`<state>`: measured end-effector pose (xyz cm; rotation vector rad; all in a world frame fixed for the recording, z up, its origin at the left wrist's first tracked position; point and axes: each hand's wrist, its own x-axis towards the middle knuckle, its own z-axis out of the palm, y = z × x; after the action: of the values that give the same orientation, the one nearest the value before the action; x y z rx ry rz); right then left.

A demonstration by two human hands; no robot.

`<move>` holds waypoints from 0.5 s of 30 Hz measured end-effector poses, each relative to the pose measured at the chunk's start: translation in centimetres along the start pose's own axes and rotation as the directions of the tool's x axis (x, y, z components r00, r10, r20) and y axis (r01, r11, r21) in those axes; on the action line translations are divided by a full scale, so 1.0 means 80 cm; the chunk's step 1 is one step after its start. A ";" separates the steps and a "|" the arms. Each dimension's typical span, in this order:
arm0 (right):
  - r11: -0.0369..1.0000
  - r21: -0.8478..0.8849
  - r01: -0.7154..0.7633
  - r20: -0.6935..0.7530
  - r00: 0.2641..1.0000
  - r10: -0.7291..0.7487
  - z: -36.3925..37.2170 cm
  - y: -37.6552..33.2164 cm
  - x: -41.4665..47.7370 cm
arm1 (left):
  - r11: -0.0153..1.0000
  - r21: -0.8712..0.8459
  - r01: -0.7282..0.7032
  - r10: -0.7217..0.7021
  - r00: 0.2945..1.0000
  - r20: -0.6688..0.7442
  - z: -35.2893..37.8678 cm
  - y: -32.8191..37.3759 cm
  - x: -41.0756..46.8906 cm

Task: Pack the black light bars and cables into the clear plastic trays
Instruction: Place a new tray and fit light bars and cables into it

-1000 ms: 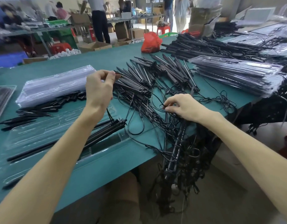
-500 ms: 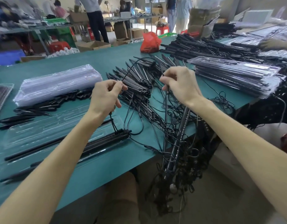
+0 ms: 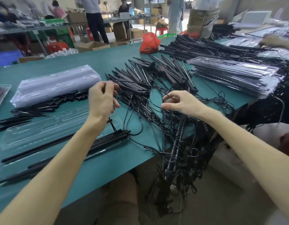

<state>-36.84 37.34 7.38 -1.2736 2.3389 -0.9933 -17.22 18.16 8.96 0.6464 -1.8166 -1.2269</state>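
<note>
L hand [image 3: 102, 99] fingers curled, pinch cable [image 3: 112, 126] | R hand [image 3: 181, 103] fingers nip strand [image 3: 169, 96] in tangle [image 3: 156, 120] | tip: feed slack slow, don't drag light bars [image 3: 108, 140] off tray [image 3: 43, 127]

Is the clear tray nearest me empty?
No, black light bars lie lengthwise inside the clear tray.

I see slim black light bars [image 3: 164, 73] and thin black cables [image 3: 220, 101]. The flat tabletop [image 3: 117, 159] is teal, the far plastic bag [image 3: 149, 43] red.
</note>
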 end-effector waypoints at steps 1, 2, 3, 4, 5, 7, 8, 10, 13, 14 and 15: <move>1.000 0.014 -0.010 -0.009 1.000 0.010 -0.001 0.002 0.000 | 0.999 -0.043 0.016 -0.019 0.998 -0.053 -0.004 0.000 0.004; 1.000 0.004 -0.021 -0.025 0.999 0.021 -0.003 0.005 0.001 | 0.996 -0.080 0.029 -0.037 0.994 -0.099 -0.009 0.000 0.007; 0.999 -0.034 -0.026 -0.035 0.999 0.025 -0.004 0.008 0.003 | 0.994 -0.108 0.034 -0.048 0.990 -0.136 -0.015 0.000 0.011; 0.996 -0.092 -0.017 -0.026 1.000 0.015 -0.005 0.009 0.004 | 0.992 -0.122 0.030 -0.050 0.985 -0.165 -0.020 0.000 0.013; 0.988 -0.152 0.000 -0.002 1.000 -0.001 -0.005 0.007 0.006 | 0.992 -0.127 0.021 -0.045 0.981 -0.188 -0.026 0.000 0.014; 0.971 -0.237 0.020 0.034 0.999 -0.013 0.001 0.000 0.009 | 0.992 -0.125 0.009 -0.037 0.975 -0.219 -0.035 -0.001 0.016; 0.964 -0.265 0.021 0.030 0.999 -0.014 0.004 -0.004 0.012 | 0.992 -0.127 0.011 -0.040 0.973 -0.229 -0.038 -0.001 0.016; 0.945 -0.324 0.032 -0.001 0.999 -0.034 0.010 -0.011 0.017 | 0.992 -0.124 0.018 -0.048 0.970 -0.240 -0.045 -0.004 0.017; 0.940 -0.336 0.058 -0.099 0.990 -0.096 0.012 -0.019 0.025 | 0.995 -0.096 0.012 -0.032 0.977 -0.209 -0.052 -0.010 0.014; 0.948 -0.313 0.052 -0.165 0.980 -0.108 0.009 -0.022 0.027 | 0.996 -0.087 0.008 -0.024 0.981 -0.192 -0.053 -0.013 0.013; 0.960 -0.276 0.054 -0.237 0.964 -0.122 0.006 -0.025 0.028 | 0.997 -0.075 0.007 -0.020 0.984 -0.177 -0.054 -0.015 0.012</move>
<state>-36.59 34.58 8.60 -1.4360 2.7081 -0.9382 -14.10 14.84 8.96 0.7038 -1.6147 -1.2004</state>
